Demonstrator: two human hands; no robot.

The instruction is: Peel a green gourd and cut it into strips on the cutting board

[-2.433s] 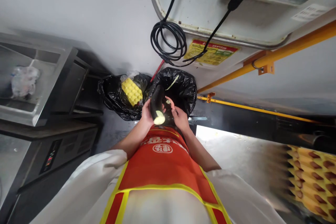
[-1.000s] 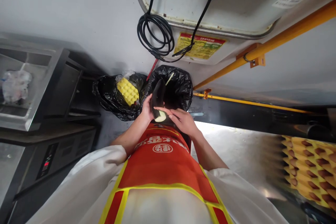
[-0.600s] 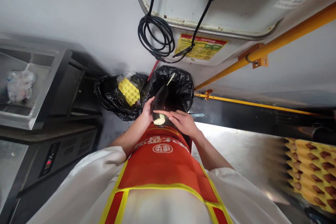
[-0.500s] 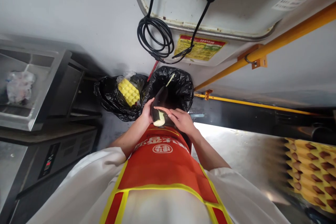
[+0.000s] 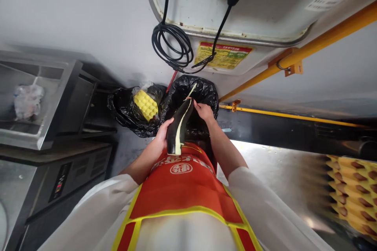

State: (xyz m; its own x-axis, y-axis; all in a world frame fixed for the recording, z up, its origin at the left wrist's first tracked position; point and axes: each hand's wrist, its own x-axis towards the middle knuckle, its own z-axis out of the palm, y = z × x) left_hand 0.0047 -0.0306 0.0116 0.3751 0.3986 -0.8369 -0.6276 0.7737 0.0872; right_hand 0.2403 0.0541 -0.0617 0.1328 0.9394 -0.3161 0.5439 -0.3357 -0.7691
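My left hand is closed around the near end of a dark purple eggplant, held over a black-bagged bin. A pale peeled stripe runs along the eggplant's length. My right hand is pinched at the eggplant's far tip, on what looks like a small peeler, mostly hidden by the fingers. A thin pale strip of peel hangs at the bin's rim. An orange apron covers my front below both hands.
A second black bag holding yellow foam sits left of the bin. A steel unit stands at left and a steel counter at right with a yellow tray. A coiled black cable and a yellow pipe are on the wall.
My right hand slid from the eggplant's near cut end out to its far tip, leaving a long pale peeled stripe. The left hand kept its hold and tilted the eggplant.
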